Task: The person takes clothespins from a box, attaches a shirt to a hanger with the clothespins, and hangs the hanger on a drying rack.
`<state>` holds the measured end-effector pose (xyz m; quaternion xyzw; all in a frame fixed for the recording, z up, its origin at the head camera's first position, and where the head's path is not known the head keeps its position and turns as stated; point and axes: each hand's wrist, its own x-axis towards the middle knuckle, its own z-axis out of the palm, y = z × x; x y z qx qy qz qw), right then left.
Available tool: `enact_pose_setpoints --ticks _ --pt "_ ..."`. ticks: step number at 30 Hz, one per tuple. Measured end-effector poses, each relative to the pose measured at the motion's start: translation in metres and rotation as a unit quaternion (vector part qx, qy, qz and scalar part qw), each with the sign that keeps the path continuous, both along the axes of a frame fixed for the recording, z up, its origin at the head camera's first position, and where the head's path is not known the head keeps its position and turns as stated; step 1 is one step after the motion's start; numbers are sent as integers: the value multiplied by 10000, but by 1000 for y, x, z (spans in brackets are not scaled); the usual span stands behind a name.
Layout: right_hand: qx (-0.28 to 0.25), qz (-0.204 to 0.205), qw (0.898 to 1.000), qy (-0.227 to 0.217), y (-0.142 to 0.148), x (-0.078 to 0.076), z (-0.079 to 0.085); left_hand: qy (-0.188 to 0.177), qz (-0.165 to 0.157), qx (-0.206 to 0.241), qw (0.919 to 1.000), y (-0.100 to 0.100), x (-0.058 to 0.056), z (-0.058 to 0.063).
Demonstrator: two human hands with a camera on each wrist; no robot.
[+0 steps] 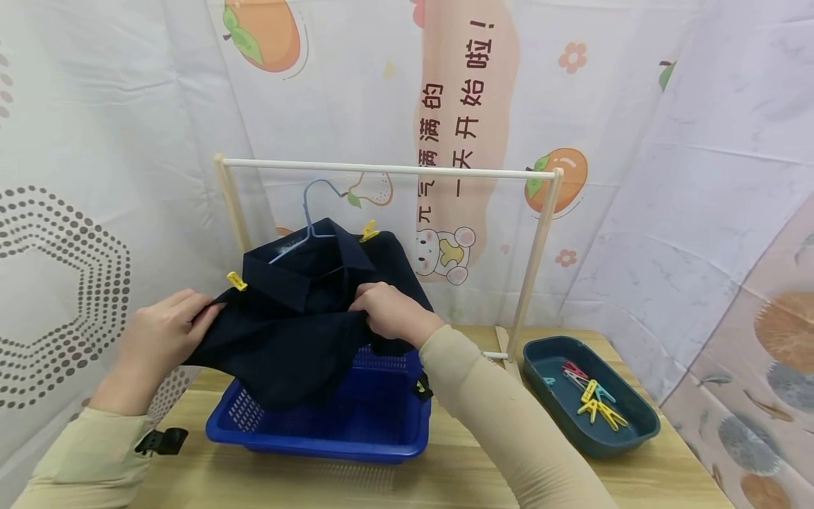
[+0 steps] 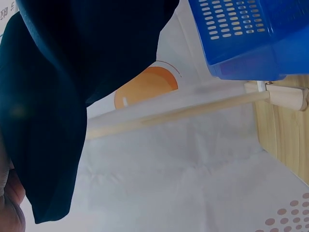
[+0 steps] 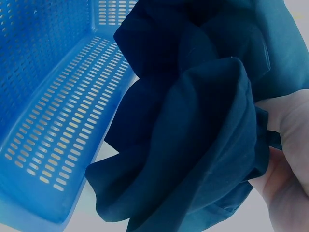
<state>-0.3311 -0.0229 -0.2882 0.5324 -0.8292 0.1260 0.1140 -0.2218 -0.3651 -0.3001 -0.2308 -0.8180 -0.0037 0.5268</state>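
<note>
A dark navy collared shirt (image 1: 286, 353) is on a blue hanger (image 1: 308, 205), whose hook stands up below the rack's white bar. Yellow clothespins sit at both shoulders, one on the left (image 1: 237, 281) and one on the right (image 1: 369, 230). My left hand (image 1: 167, 329) pinches the shirt's left side near the sleeve. With my right hand (image 1: 394, 311) I grip the cloth at the front, right of the collar. In the right wrist view the shirt (image 3: 193, 130) hangs in bunched folds from the fingers. Below it stands a blue basket (image 1: 381, 452).
A wooden drying rack (image 1: 534, 261) with a white crossbar (image 1: 388, 168) stands behind the basket. To the right, a dark green tub (image 1: 540, 360) holds several clothespins (image 1: 598, 403) in yellow, red and other colours. Printed curtains (image 1: 356, 92) surround the wooden table (image 1: 458, 459).
</note>
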Motion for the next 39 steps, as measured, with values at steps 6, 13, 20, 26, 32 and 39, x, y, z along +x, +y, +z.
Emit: enact_pose_setpoints --ticks 6,13,20,26,32,39 --pt "8 -70 9999 -79 7 1 -1 -113 -72 2 9999 4 -1 -2" --pt "30 -115 9999 5 15 3 -3 -64 -229 -26 9997 13 -4 -2" --pt "-9 -107 9999 111 24 3 -1 -168 -216 -62 9996 19 -6 -1" --pt "-40 -64 9999 144 30 1 0 -87 -298 -56 9995 24 -9 0" --pt "-50 -69 9997 245 37 -1 -1 -9 -319 -16 9995 32 -10 0" --pt "-115 -143 9996 194 47 0 -2 -192 -353 -34 9992 41 -11 0"
